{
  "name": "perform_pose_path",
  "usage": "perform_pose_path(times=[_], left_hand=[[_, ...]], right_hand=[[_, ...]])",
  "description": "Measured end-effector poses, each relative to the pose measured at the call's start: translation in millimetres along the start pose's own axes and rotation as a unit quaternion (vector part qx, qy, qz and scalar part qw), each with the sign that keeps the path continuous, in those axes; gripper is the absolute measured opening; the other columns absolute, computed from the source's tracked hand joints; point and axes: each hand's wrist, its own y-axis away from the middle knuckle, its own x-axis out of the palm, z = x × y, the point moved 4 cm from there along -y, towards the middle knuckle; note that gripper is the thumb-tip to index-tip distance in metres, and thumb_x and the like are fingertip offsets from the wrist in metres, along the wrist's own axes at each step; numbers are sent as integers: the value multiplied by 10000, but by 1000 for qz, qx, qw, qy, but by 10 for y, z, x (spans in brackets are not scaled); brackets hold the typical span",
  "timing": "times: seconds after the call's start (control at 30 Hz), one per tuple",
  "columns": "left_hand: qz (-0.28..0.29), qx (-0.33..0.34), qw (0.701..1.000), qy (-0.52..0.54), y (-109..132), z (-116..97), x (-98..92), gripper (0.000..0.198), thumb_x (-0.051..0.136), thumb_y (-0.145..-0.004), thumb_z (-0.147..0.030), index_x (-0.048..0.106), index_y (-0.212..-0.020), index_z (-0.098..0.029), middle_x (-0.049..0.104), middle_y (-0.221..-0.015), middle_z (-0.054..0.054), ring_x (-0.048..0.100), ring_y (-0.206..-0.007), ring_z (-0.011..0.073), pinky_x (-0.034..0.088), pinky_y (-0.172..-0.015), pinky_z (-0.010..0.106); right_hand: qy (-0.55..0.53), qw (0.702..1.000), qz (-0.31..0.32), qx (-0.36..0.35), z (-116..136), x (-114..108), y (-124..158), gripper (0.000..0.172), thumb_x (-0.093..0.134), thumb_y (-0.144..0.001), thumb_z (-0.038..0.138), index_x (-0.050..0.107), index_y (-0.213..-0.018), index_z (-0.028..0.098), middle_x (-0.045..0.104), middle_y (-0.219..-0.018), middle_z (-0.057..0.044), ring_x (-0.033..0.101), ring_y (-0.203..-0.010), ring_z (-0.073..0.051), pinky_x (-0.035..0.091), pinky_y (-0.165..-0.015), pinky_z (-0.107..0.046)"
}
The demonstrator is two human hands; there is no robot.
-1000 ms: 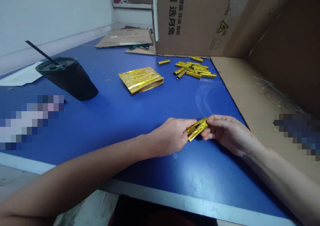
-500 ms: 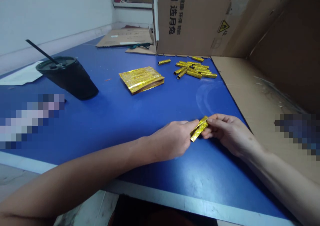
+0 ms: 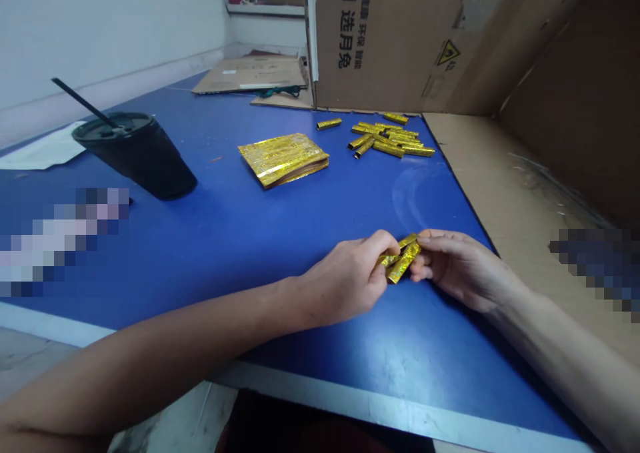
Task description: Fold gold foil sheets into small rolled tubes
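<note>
Both my hands meet low over the blue table, near its right side. A small gold foil strip, folded or rolled into a narrow piece, is pinched between them. My left hand closes its thumb and fingers on the strip's left end. My right hand grips the right end with fingertips pressed together. A flat stack of gold foil sheets lies in the middle of the table. Farther back sits a heap of several rolled gold pieces.
A black cup with a lid and straw stands at the left. A large cardboard box rises at the back, and flat cardboard covers the table's right side. Folded cardboard lies at the far back. The table's front edge runs just below my forearms.
My left hand has shifted its fingers up over the strip's left end, and the strip has turned slightly and looks more tightly folded. Both hands stay in the same spot.
</note>
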Motion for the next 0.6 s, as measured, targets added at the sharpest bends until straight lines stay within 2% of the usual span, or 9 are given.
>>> perform_pose_path(times=[0.13, 0.3, 0.47, 0.6], left_hand=[[-3, 39, 998, -51, 5, -29, -9, 236, 393, -735, -46, 498, -925, -140, 591, -825, 33, 550, -732, 117, 444, -692, 229], [-9, 67, 996, -56, 16, -20, -9, 273, 391, -736, -40, 529, -951, -136, 591, -975, 71, 556, -905, 141, 438, -802, 245], [-4, 68, 995, -68, 12, 3, -6, 236, 390, -739, -49, 549, -880, -150, 602, -964, 62, 564, -893, 139, 448, -787, 241], [-10, 58, 996, -69, 8, 7, -7, 223, 391, -748, -61, 528, -899, -150, 604, -930, 51, 566, -863, 133, 446, -770, 239]], right_hand=[[-6, 1000, 7, 6, 4, 4, 4, 51, 619, -680, 192, 622, -651, 151, 653, -535, -36, 612, -476, -121, 511, -507, -210], [-14, 1000, 18, 10, 6, 12, 2, 42, 612, -682, 190, 626, -661, 156, 653, -544, -31, 613, -487, -121, 517, -519, -219], [-3, 1000, 10, 5, 6, 7, -10, 46, 611, -683, 201, 622, -658, 164, 644, -544, -22, 606, -488, -119, 512, -513, -223], [-2, 1000, 15, 5, 11, 10, -6, 56, 626, -681, 215, 617, -663, 164, 644, -553, -24, 605, -497, -118, 510, -519, -224]])
